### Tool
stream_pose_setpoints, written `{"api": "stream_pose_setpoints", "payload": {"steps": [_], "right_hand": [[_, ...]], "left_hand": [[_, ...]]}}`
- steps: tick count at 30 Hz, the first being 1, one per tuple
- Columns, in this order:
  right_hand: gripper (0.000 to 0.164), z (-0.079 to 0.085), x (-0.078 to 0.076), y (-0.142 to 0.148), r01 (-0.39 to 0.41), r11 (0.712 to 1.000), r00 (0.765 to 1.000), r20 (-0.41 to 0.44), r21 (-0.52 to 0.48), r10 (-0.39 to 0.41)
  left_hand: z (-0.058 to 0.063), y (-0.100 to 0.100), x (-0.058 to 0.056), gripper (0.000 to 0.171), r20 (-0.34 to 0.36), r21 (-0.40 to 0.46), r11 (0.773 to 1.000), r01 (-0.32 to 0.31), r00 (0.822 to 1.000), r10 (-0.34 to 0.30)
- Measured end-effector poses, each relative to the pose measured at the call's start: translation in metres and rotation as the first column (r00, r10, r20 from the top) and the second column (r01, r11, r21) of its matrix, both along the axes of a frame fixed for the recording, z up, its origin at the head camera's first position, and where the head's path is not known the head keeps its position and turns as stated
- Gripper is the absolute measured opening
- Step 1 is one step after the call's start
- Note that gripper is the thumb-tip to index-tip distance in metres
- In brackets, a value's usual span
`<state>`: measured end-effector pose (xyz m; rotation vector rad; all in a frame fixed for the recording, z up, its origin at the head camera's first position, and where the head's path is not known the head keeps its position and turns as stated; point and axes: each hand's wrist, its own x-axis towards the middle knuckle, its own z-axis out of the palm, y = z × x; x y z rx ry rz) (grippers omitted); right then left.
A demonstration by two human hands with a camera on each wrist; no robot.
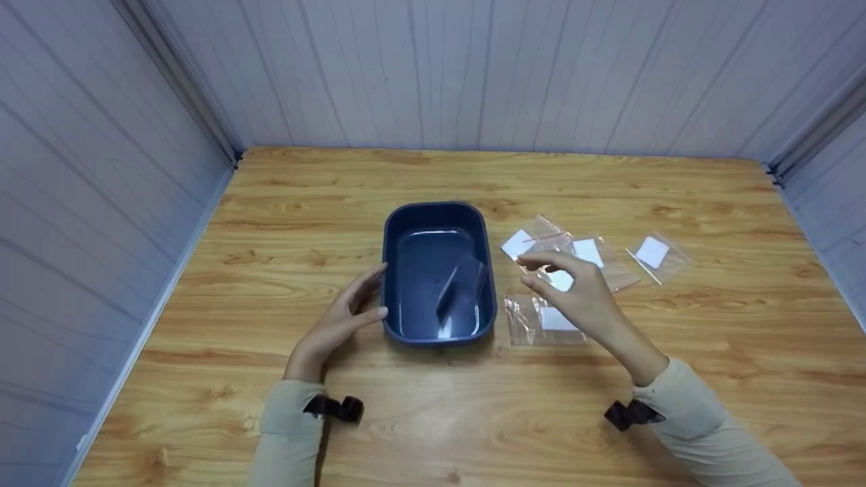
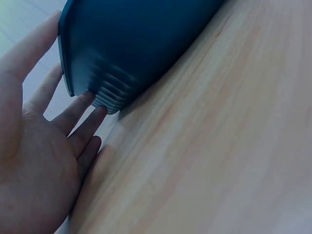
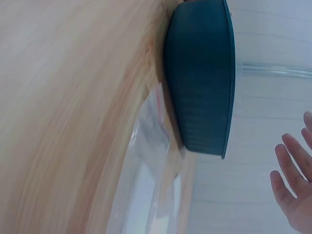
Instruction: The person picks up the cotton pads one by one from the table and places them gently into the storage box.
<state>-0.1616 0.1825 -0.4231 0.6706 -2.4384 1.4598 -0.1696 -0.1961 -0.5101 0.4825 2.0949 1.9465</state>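
Note:
A dark blue plastic bin [image 1: 438,339] stands on the table. My left hand [image 1: 342,319] touches its left side, thumb and fingertips at the rim; the left wrist view shows the fingers [image 2: 80,112] spread against the ridged wall. Inside the bin, toward its right side, a see-through plastic bag [image 1: 463,284] leans at a slant. My right hand [image 1: 575,291] hovers over the zip bags right of the bin, fingers bent and thumb apart, with nothing between them. Below it lies a clear zip bag [image 1: 524,325] with a white square inside.
Several more clear bags with white squares, among them one zip bag [image 1: 587,251], overlap right of the bin. Another zip bag [image 1: 653,251] lies alone farther right. Pale panel walls [image 1: 446,74] enclose the wooden table [image 1: 304,203] at the back and both sides.

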Motion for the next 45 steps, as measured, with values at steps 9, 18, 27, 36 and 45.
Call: {"api": "stream_pose_setpoints", "payload": {"steps": [9,18,27,36,45], "right_hand": [[0.026,-0.005,0.002,0.015,0.018,1.0,0.999,0.047,0.025,-0.02],[0.027,-0.018,-0.001,0.025,-0.033,0.997,0.998,0.062,0.068,0.029],[0.03,-0.03,-0.004,0.033,-0.099,0.985,0.987,0.136,0.138,0.08],[0.035,-0.037,-0.005,0.039,-0.18,0.958,0.967,0.218,0.222,0.131],[0.044,-0.044,-0.007,0.043,-0.283,0.934,0.924,0.322,0.22,0.204]], "left_hand": [[0.002,0.0,0.001,0.068,0.012,-0.009,1.0,-0.002,1.0,0.002],[-0.002,0.0,0.0,0.068,-0.006,0.0,1.0,0.014,1.0,-0.014],[-0.001,0.0,0.0,0.068,-0.01,-0.004,1.0,0.002,1.0,-0.002],[0.001,0.0,0.003,0.069,0.011,-0.015,1.0,-0.007,1.0,0.007],[0.001,0.0,0.002,0.069,0.014,-0.003,1.0,0.001,1.0,-0.001]]}}
